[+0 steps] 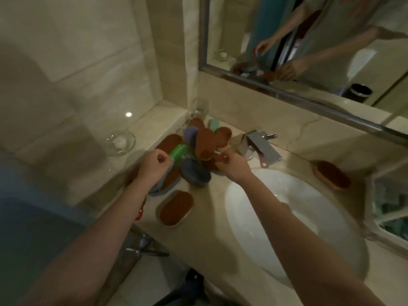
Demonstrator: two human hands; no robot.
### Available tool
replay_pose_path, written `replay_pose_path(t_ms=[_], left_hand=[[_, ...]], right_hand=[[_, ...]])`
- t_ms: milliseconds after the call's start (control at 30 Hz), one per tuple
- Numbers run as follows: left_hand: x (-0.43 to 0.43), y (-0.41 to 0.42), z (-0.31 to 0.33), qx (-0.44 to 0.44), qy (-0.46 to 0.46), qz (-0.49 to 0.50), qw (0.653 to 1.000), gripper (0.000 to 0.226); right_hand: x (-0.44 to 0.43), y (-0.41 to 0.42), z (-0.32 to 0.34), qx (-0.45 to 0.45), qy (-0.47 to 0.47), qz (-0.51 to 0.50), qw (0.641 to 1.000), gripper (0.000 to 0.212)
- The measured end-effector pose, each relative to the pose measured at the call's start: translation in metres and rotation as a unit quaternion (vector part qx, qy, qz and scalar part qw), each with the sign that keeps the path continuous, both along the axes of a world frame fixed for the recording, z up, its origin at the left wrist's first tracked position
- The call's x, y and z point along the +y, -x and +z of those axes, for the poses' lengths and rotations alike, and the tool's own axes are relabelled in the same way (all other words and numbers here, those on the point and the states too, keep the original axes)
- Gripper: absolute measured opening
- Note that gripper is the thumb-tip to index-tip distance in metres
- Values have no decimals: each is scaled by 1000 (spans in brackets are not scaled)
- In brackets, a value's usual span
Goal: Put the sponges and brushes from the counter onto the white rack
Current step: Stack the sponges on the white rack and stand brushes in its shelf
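Note:
A pile of brown-bristled brushes point(205, 142) and blue sponges point(195, 174) lies on the beige counter point(207, 217), left of the faucet. My left hand point(152, 166) grips a green-handled item point(177, 151) at the pile's left side. At the pile's right side, my right hand point(231, 164) pinches a small brown brush point(217, 161). One brown brush with a white base point(175, 207) lies alone nearer to me. Another brown brush point(333, 174) lies right of the faucet. The white rack point(375, 217) shows at the right edge, blurred, with greenish things inside.
A white sink basin point(287, 217) fills the counter's right half, with a chrome faucet point(260, 146) behind it. A glass dish point(120, 142) sits on the left ledge and a glass cup point(199, 107) in the corner. A mirror point(309, 40) hangs above. Something red point(140, 214) lies under my left forearm.

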State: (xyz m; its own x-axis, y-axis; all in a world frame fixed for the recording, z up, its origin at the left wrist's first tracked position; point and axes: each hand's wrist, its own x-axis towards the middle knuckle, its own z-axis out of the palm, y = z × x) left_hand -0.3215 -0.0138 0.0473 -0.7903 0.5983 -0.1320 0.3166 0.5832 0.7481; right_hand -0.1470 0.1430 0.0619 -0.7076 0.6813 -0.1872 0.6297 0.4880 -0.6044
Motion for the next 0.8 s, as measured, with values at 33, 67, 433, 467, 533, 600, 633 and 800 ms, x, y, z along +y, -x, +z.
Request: replay_pose_path(t_ms=[33, 67, 433, 467, 533, 600, 633, 800], left_hand=[[-9, 7, -7, 2, 12, 10, 1000, 20], [-17, 14, -14, 5, 28, 20, 999, 27], [-30, 20, -45, 54, 169, 7, 984, 92], [-28, 19, -46, 59, 173, 10, 983, 92], [-24, 18, -46, 67, 185, 20, 980, 89], [-22, 17, -45, 75, 181, 28, 980, 87], [-22, 17, -44, 77, 170, 31, 982, 89], [-14, 15, -38, 67, 74, 36, 994, 89]], right_hand=[[-5, 10, -9, -14, -3, 29, 999, 27], [-9, 18, -18, -33, -9, 50, 998, 29], [-30, 51, -76, -189, -19, 14, 982, 78], [-29, 51, -78, -186, -7, 11, 982, 79], [-27, 50, -80, -170, 5, 7, 985, 79], [-25, 46, -80, -134, 1, -1, 991, 78], [-25, 44, -79, -106, -4, -6, 994, 76], [-17, 37, -66, 0, 45, -38, 998, 67]])
